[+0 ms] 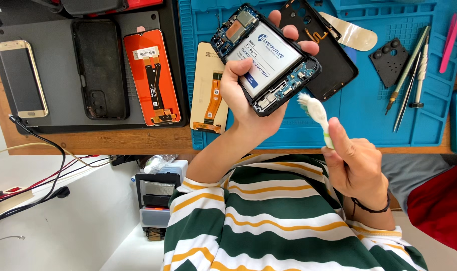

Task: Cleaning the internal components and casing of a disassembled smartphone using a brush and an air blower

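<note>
A wooden bench (pixel 113 143) carries a blue repair mat (pixel 369 115) and a dark grey tray (pixel 63 108). The tray holds a gold smartphone (pixel 23 78), a black phone case (pixel 99 68) and an orange display panel (pixel 152 78). Above the mat, the left hand (pixel 246 98) has its fingers clamped on an opened phone (pixel 266 57), battery side up. The right hand (pixel 356 168) has its fingers closed around a white toothbrush (pixel 316 113), bristles just beside the phone's lower edge.

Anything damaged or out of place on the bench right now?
Nothing looks damaged. The opened black phone in the left hand has its back off, battery exposed; its black rear cover lies on the blue mat. The right hand holds a white toothbrush beside it.
</note>
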